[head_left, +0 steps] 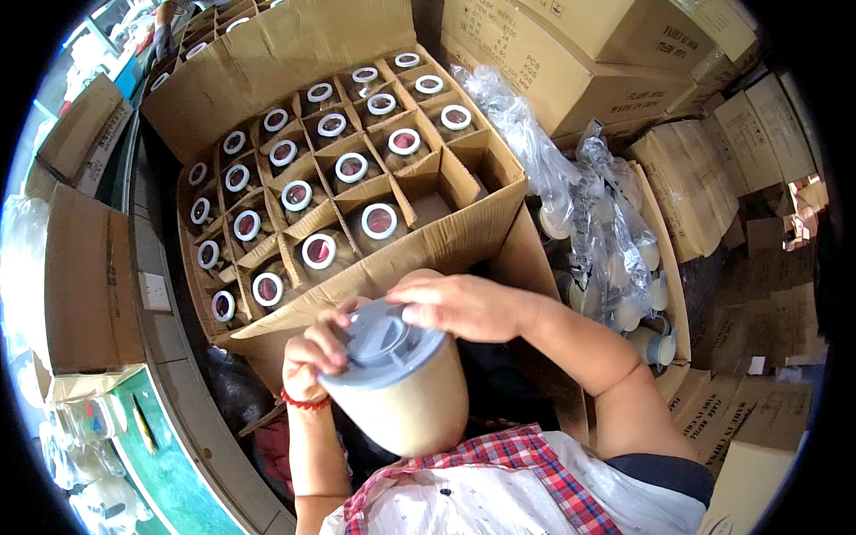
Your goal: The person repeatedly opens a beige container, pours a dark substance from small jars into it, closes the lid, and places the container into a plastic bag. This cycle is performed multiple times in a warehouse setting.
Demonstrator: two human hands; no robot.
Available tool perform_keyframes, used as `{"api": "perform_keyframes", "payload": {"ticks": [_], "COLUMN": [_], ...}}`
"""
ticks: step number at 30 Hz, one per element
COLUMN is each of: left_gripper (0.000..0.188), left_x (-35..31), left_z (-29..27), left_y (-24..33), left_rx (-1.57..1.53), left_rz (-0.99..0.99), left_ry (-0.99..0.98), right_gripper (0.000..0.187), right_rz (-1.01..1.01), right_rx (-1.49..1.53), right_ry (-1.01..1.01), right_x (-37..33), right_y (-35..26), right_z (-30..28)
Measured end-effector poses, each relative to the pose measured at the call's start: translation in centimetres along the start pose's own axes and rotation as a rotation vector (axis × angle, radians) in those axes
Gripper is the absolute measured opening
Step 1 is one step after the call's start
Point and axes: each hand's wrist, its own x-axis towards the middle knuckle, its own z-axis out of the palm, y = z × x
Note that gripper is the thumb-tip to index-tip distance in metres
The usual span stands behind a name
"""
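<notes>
Close to my chest is a cream canister [406, 415] with a grey-blue lid [392, 343], tilted toward me. My left hand [312, 357], with a red beaded bracelet at the wrist, has its fingers bent over the lid's left edge. Across the lid's far right side lies my right hand [464, 306], its fingers wrapped over the rim; some fingertips are hidden. Just beyond both hands stands an open cardboard box [374, 272] with dividers. Several of its cells hold a glass bottle [379, 221] with a white ring at the mouth. Two cells at its near right corner show no bottle.
To my right, an open carton [669, 267] holds similar lidded canisters [655, 346] and crumpled clear plastic bags [606, 232]. Closed cartons [571, 71] are stacked behind it. On the left are a green tabletop [169, 446] with a yellow-and-black tool [143, 423] and another brown carton [94, 281].
</notes>
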Motion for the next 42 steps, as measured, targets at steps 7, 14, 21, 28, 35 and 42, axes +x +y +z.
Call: {"api": "perform_keyframes", "payload": {"ticks": [7, 14, 21, 28, 35, 42], "left_gripper": [0.026, 0.029, 0.031, 0.031, 0.033, 0.035], "left_x": [4.0, 0.8, 1.0, -3.2, -3.6, -5.2], "left_z": [7.4, 2.3, 5.3, 10.3, 10.8, 10.3], "left_y": [3.8, 4.0, 3.3, -1.6, -2.5, -2.0], "left_rx": [0.766, 0.458, 0.016, 0.049, 0.156, 0.263], "left_rz": [-0.162, -0.039, 0.016, -0.539, -0.537, -0.526], "left_ry": [0.045, -0.035, 0.188, 0.341, 0.305, 0.316], "right_gripper": [0.056, 0.051, 0.038, 0.040, 0.029, 0.030], "right_rz": [0.071, 0.035, -0.160, -0.343, -0.556, -0.487], "right_rx": [0.825, 0.504, 0.025, -0.640, -1.001, -1.021], "right_ry": [-0.071, -0.105, -0.151, -0.208, -0.035, 0.093], "right_x": [2.7, 1.8, -1.9, -7.7, -10.3, -11.8], "right_y": [6.5, 0.8, -4.7, -13.5, -16.5, -14.5], "right_z": [-0.3, 1.6, -0.7, -1.1, 1.8, 3.9]}}
